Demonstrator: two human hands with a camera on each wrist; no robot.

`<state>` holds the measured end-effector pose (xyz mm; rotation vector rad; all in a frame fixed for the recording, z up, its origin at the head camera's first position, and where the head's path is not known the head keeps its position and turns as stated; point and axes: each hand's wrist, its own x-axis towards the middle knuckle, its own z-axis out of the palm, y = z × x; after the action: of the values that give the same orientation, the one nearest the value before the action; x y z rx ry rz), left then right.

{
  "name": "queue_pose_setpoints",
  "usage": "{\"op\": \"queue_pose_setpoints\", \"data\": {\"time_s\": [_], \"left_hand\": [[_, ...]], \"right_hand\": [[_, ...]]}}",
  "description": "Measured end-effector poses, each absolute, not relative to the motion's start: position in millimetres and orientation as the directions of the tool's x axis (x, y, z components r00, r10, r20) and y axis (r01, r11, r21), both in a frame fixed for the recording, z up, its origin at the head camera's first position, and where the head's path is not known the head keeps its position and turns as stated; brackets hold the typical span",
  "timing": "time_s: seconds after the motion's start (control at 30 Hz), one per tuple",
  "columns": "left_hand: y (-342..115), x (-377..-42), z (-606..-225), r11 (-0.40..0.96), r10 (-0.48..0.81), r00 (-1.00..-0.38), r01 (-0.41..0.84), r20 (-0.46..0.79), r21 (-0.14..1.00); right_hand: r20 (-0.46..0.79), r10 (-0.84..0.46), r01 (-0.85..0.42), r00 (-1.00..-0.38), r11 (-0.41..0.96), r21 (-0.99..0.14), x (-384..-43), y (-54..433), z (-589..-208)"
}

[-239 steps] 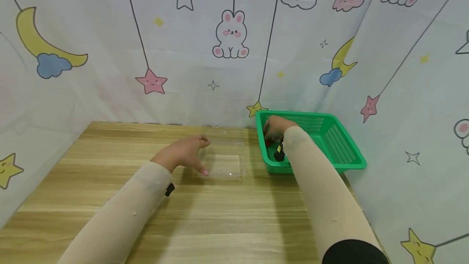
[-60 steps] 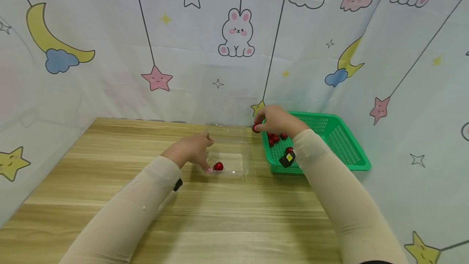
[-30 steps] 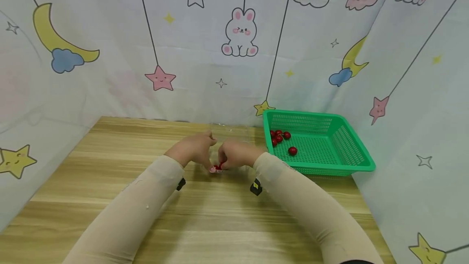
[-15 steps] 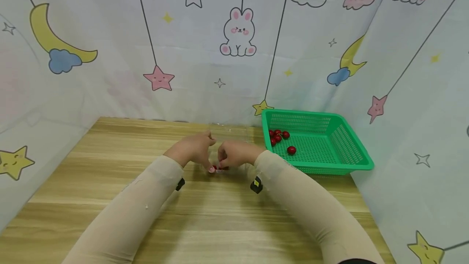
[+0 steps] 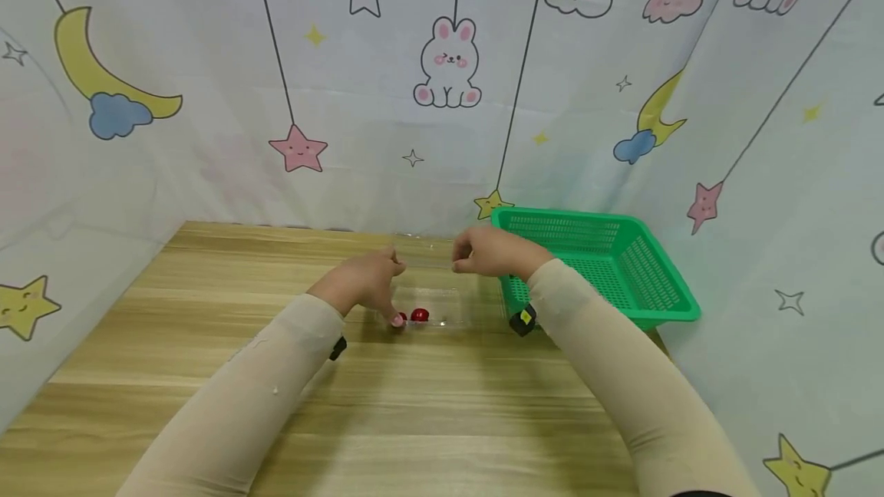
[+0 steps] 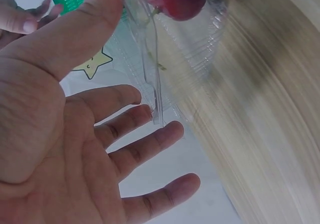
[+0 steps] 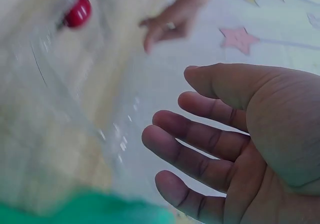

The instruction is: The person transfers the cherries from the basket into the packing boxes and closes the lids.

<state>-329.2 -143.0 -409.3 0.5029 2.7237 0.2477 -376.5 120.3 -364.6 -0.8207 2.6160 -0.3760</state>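
Observation:
Two red cherries (image 5: 420,315) lie in the near-left part of a clear plastic clamshell box (image 5: 452,305), whose lid stands raised at the back. My left hand (image 5: 362,282) is at the box's left side. Its thumb touches the near-left corner, while its other fingers extend loosely along the outside in the left wrist view. Above the right part of the box hovers my right hand (image 5: 497,250). Nothing lies between its relaxed fingers, as the right wrist view shows (image 7: 235,139). The right hand and forearm hide the left end of the green basket.
A green perforated basket (image 5: 652,271) stands right of the box, near the back wall. Printed fabric walls (image 5: 373,83) rise behind and beside the wooden table (image 5: 387,420). Small black cameras (image 5: 522,320) are worn at both wrists.
My right hand carried a cherry from the basket into the box, let go of it there, then rose and moved right, back towards the basket. The left hand has stayed at the box.

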Motion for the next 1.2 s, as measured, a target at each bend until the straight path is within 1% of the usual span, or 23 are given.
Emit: {"op": "queue_pose_setpoints", "data": {"time_s": [0.17, 0.27, 0.4, 0.57, 0.67, 0.77, 0.9, 1.0, 1.2], "left_hand": [[-143, -328, -408, 0.923, 0.373, -0.875, 0.316, -0.308, 0.22], [-143, -328, -409, 0.922, 0.375, -0.875, 0.319, -0.306, 0.219], [-144, -329, -410, 0.922, 0.376, -0.875, 0.319, -0.304, 0.22], [-144, -329, -411, 0.922, 0.381, -0.876, 0.332, -0.298, 0.201], [-143, -328, -410, 0.921, 0.383, -0.876, 0.337, -0.294, 0.194], [-143, -329, -411, 0.921, 0.385, -0.875, 0.34, -0.293, 0.191], [-144, -329, -411, 0.92, 0.387, -0.873, 0.341, -0.297, 0.194], [-144, -329, -410, 0.92, 0.383, -0.874, 0.335, -0.299, 0.201], [-143, -329, -411, 0.921, 0.384, -0.872, 0.338, -0.303, 0.193]], "right_hand": [[-0.242, -0.535, -0.437, -0.809, 0.824, -0.362, -387, 150, -345], [-0.268, -0.49, -0.387, -0.83, 0.85, -0.357, -395, 168, -340], [-0.302, -0.438, -0.339, -0.847, 0.882, -0.328, -407, 192, -342], [-0.38, -0.378, -0.278, -0.844, 0.915, -0.293, -417, 218, -351], [-0.425, -0.342, -0.225, -0.838, 0.926, -0.302, -421, 230, -356], [-0.454, -0.317, -0.186, -0.833, 0.932, -0.31, -426, 239, -359], [-0.459, -0.284, -0.139, -0.842, 0.936, -0.325, -434, 247, -362], [-0.451, -0.274, -0.127, -0.849, 0.936, -0.329, -440, 250, -364], [-0.491, -0.287, -0.146, -0.823, 0.941, -0.306, -446, 252, -375]]}}
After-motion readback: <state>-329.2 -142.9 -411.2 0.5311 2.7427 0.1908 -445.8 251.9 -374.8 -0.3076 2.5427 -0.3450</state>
